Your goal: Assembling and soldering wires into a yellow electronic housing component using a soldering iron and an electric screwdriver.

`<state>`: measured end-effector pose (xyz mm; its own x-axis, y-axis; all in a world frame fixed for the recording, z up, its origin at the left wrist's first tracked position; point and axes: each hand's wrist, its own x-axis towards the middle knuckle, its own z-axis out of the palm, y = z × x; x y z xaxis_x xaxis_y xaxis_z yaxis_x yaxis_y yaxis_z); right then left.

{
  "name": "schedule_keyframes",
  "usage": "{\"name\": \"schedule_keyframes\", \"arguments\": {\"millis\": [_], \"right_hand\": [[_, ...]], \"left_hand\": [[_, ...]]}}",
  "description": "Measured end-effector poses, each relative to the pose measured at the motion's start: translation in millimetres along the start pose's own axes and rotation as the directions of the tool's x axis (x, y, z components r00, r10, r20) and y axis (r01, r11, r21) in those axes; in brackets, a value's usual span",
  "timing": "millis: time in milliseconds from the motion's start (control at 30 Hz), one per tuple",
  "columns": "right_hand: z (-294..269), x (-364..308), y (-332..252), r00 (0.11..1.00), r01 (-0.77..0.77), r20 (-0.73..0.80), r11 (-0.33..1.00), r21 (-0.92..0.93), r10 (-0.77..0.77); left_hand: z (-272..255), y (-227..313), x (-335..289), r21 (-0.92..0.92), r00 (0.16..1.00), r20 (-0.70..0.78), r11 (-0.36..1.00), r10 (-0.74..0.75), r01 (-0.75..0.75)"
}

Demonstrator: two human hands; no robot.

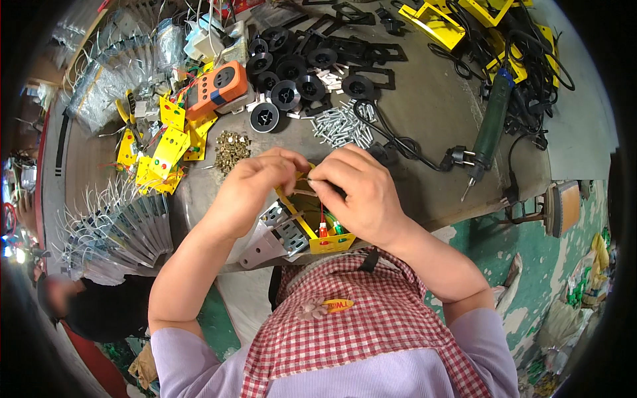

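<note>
Yellow housing (332,245), one, at the near edge of the desk (424,86); its long axis appears to run from the fingertips back toward the body. One red light (323,229) and one green light (338,228) mark its near end. Left hand (259,178) and right hand (358,189) curl at its far end, the right nearer the lights; whether either is clamped cannot be told. Beyond: one orange device (217,86), one green screwdriver (494,123).

- A grey worktable (434,93), its top dull and scuffed.
- A smooth, paler grey panel (587,142) just beside its right edge.
- Green floor (474,251) beyond the near edge, its paint flaked into whitish patches.
- A tan panel (568,209) on a dark frame near the right near corner.
- Bags (557,328) on the floor, farther right.
- Bright light spots (20,254) past the left edge.
</note>
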<state>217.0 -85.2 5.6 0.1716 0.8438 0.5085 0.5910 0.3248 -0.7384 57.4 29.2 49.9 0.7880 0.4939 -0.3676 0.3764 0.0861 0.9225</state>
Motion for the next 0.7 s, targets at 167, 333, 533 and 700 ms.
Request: {"name": "schedule_keyframes", "arguments": {"millis": [167, 333, 533, 700], "right_hand": [[0, 1, 8, 0.936, -0.346, 0.168, 0.893, 0.289, 0.308], [1, 2, 0, 0.999, -0.049, 0.000, 0.999, -0.004, 0.049], [-1, 5, 8, 0.943, -0.323, 0.174, 0.910, 0.262, 0.284], [5, 8, 3, 0.999, 0.008, 0.053, 0.989, -0.145, 0.000]], "left_hand": [[3, -3, 4, 0.776, 0.708, -0.018, 0.456, 0.706, -0.435], [3, -4, 2, 0.346, 0.969, -0.126, 0.925, 0.211, -0.156], [9, -2, 7, 0.817, 0.640, -0.082, 0.419, 0.764, -0.397], [-2, -6, 7, 0.628, 0.862, -0.073, 0.695, 0.501, -0.351]]}}
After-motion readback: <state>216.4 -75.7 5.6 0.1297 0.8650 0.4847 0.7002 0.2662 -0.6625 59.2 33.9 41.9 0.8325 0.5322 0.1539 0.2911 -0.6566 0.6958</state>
